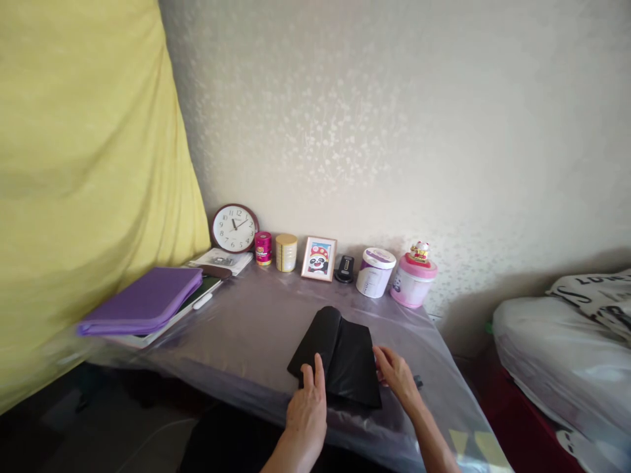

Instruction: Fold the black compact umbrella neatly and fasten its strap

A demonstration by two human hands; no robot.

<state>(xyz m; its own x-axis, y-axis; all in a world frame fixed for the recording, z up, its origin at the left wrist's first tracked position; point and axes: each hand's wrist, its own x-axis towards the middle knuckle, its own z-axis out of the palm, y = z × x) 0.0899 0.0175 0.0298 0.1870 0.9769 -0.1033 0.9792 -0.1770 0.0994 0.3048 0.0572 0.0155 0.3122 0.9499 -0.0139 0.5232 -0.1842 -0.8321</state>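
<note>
A black booklet-like thing lies spread on the table, its left part curling up along a fold down the middle. At its lower left, my left hand rests against it with two fingers stretched out over the black surface. The thumb and fingers of my right hand are pinched together at its right edge. Something small and pinkish shows beneath that hand, too hidden to name. Just beyond the right wrist, a small dark green thing lies on the table.
Clear plastic covers the table. A purple folder is stacked at left. Along the wall stand a clock, a pink can, a yellow-lidded can, a framed panda picture, a white-and-purple tub and a pink-lidded tub.
</note>
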